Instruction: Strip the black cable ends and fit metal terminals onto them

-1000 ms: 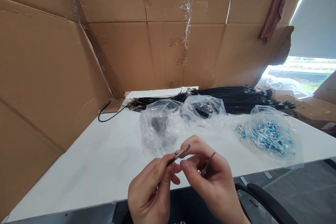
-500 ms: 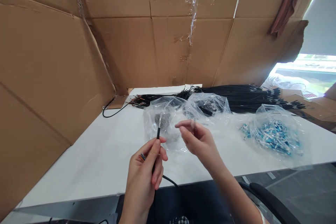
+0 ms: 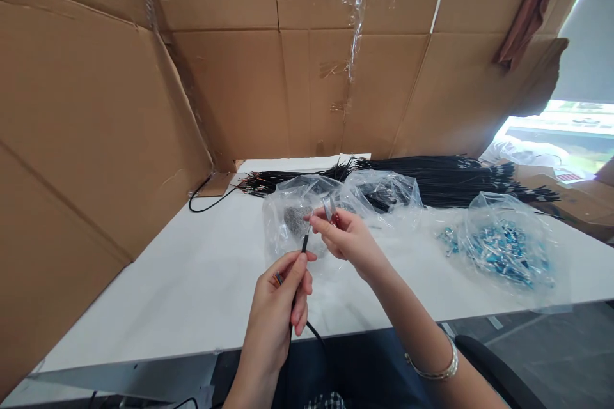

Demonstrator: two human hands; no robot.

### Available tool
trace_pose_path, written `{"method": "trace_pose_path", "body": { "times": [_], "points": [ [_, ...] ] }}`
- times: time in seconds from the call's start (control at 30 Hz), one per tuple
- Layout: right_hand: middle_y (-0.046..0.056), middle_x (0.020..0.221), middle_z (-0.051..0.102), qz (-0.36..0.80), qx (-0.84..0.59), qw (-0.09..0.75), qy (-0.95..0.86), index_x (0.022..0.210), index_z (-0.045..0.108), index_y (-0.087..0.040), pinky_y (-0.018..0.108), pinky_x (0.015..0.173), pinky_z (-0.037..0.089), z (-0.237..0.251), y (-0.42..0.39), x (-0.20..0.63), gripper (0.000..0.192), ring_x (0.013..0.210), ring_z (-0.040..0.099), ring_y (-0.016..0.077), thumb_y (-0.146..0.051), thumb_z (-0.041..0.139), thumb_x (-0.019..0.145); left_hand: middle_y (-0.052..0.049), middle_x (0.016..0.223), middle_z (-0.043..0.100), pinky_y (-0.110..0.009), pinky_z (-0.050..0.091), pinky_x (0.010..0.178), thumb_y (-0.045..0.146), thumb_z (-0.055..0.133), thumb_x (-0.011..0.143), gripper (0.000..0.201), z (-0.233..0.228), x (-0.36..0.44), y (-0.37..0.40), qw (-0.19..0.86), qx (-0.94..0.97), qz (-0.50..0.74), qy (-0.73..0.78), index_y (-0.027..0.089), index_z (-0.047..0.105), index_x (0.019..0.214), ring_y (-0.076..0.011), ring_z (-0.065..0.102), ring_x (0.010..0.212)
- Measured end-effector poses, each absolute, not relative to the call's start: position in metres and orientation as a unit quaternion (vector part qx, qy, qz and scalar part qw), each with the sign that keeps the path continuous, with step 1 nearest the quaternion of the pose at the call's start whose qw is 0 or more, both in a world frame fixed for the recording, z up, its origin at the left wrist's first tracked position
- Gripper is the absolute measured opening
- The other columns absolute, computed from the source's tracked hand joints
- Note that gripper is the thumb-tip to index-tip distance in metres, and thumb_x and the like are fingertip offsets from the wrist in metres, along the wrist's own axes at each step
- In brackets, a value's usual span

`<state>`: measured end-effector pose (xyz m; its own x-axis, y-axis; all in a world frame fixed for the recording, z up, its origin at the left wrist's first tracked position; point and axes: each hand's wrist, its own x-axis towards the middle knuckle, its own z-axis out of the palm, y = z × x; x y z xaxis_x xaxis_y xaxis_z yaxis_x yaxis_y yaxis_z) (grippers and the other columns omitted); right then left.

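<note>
My left hand (image 3: 278,307) is closed round a black cable (image 3: 305,244), its stripped, pale end pointing up past the thumb. Thin coloured wires (image 3: 278,278) poke out between the thumb and palm, and the rest of the cable hangs below. My right hand (image 3: 352,244) pinches at the cable's bare tip with thumb and forefinger. Small red-handled scissors (image 3: 334,217) are tucked in that same hand, blades upward; their handles are mostly hidden. Just behind the fingers lies a clear plastic bag (image 3: 275,220) with a grey mass of small parts in it.
Bundles of black cables (image 3: 432,179) lie along the back of the white table (image 3: 158,287). A clear bag of blue and silver parts (image 3: 511,252) sits at the right. Cardboard walls (image 3: 230,89) enclose the left and back. A chair armrest (image 3: 494,364) is at lower right.
My right hand has moved left and its thumb and forefinger now meet at the cable tip. The scissors show more clearly. My left hand with the cable has shifted slightly right.
</note>
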<state>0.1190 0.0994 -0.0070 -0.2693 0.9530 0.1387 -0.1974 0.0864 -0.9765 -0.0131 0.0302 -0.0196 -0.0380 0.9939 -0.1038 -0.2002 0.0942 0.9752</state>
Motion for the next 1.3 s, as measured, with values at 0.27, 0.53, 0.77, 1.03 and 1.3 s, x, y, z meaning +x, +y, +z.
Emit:
{"method": "trace_pose_path", "body": {
  "times": [0.27,0.53,0.77,1.03,1.3],
  "points": [
    [-0.005,0.058,0.045,0.463,-0.437,0.489,-0.597,0.066,0.058,-0.016,0.024,0.05,0.026,-0.006,0.098,0.118,0.028,0.054,0.035,0.0093,-0.039,0.071,0.075,0.005,0.062,0.059,-0.02,0.042,0.043,0.044,0.06,0.086,0.026,-0.03,-0.005,0.022,0.368,0.475,0.529,0.599,0.022,0.073,0.091,-0.0069,0.05,0.039],
    [-0.009,0.046,0.034,0.526,-0.423,0.423,-0.604,0.067,0.064,-0.016,0.025,0.041,0.015,-0.007,0.099,0.128,0.033,0.041,0.021,0.0065,-0.046,0.066,0.08,0.0,0.066,0.065,-0.026,0.046,0.049,0.042,0.057,0.087,0.027,-0.031,-0.005,0.019,0.27,0.533,0.498,0.628,0.022,0.074,0.094,-0.0139,0.057,0.049],
    [-0.009,0.044,0.033,0.505,-0.41,0.445,-0.615,0.065,0.06,-0.017,0.024,0.04,0.016,-0.004,0.097,0.133,0.032,0.04,0.022,0.0059,-0.044,0.067,0.079,0.005,0.059,0.052,-0.023,0.042,0.043,0.042,0.06,0.085,0.026,-0.014,-0.016,0.015,0.496,0.483,0.483,0.535,0.018,0.066,0.095,-0.0082,0.043,0.04],
    [0.001,0.068,0.061,0.421,-0.413,0.546,-0.595,0.084,0.061,-0.016,0.024,0.04,0.019,0.002,0.115,0.138,0.037,0.04,0.026,0.0055,-0.052,0.062,0.079,0.013,0.044,0.025,-0.018,0.011,0.035,0.056,0.043,0.09,0.036,-0.01,-0.029,0.022,0.705,0.469,0.342,0.409,0.022,0.054,0.09,-0.0059,0.007,0.039],
    [-0.004,0.054,0.041,0.287,-0.45,0.539,-0.652,0.064,0.045,-0.021,0.027,0.049,0.027,-0.034,0.133,0.136,0.03,0.05,0.036,0.0121,-0.041,0.056,0.083,0.01,0.046,0.026,-0.025,0.018,0.046,0.052,0.036,0.091,0.034,-0.038,-0.015,0.037,0.48,0.54,0.368,0.586,0.024,0.046,0.075,-0.011,0.018,0.044]
  ]
}}
